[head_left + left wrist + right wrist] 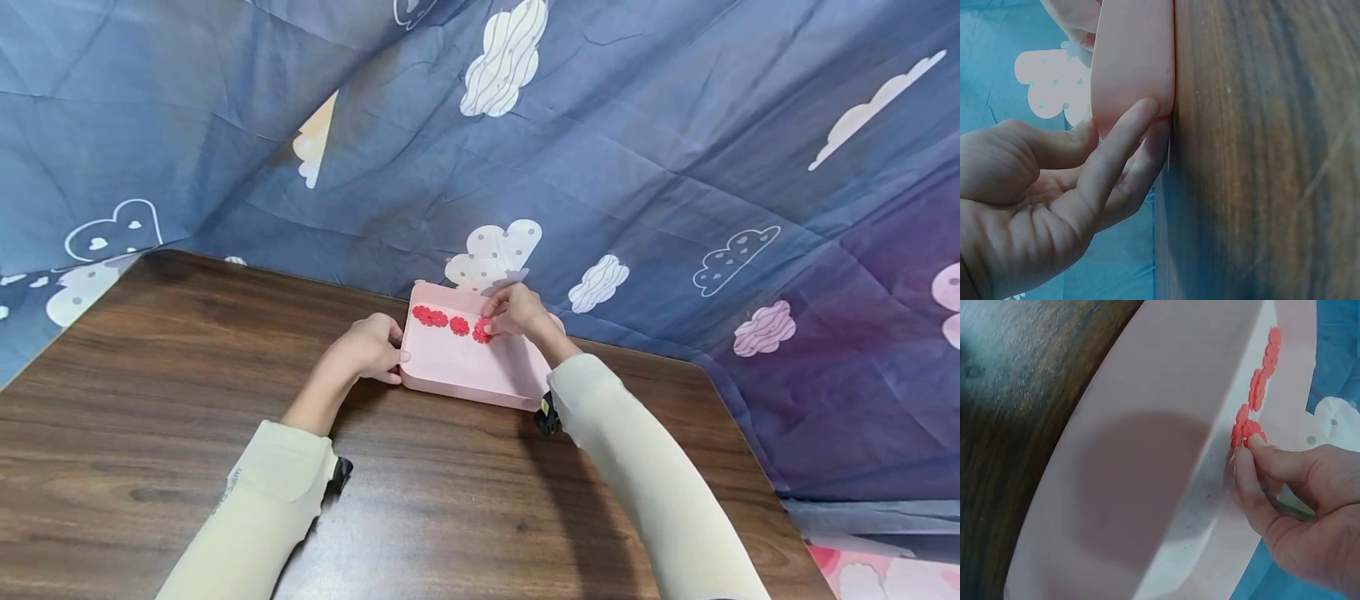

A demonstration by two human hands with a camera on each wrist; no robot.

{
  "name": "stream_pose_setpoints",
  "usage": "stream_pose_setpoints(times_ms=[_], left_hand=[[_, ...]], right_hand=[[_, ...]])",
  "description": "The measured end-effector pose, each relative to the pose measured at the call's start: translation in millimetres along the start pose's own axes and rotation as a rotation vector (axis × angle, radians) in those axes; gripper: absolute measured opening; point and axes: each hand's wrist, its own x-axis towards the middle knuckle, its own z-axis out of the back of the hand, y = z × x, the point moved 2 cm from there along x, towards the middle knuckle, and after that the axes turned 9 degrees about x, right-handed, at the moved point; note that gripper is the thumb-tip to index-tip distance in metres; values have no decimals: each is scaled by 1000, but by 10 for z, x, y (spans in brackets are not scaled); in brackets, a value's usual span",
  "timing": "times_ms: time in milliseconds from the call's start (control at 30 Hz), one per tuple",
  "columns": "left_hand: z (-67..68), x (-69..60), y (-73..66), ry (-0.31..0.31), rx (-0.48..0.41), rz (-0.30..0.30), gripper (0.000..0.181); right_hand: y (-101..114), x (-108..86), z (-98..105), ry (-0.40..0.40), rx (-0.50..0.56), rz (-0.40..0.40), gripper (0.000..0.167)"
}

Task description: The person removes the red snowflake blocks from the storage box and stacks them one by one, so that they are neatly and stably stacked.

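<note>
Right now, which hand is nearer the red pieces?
Right. The right hand pinches one of the red pieces; the left hand holds the tray, left of them, apart.

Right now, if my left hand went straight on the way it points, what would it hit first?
The tray: your left hand is touching its left end, so there's no gap. Beyond that end, the red pieces seem nearest, though depth is hard to judge.
</note>
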Motion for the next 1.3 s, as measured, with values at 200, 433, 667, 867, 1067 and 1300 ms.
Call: stream_pose_setpoints(times_ms=[200,433,667,867,1067,1300], left_hand=[[-23,9,-5,2,-20,-9,40],[-24,18,-15,1,-33,-15,40],[-9,-5,1,4,-16,-17,40],[-9,-20,6,15,-21,-27,41],[-5,-36,12,21,-18,-38,44],[1,-46,12,34,-19,-48,42]], right_hand=[[-68,-46,102,-48,-18,20,18],[-139,-60,200,-60,40,-33,18],[-173,-97,278,-40,106,-63,20],[-222,-147,401,-36,98,-61,19],[-304,-240,545,-43,74,-72,19],[-455,-328,767,-10,160,-131,20]])
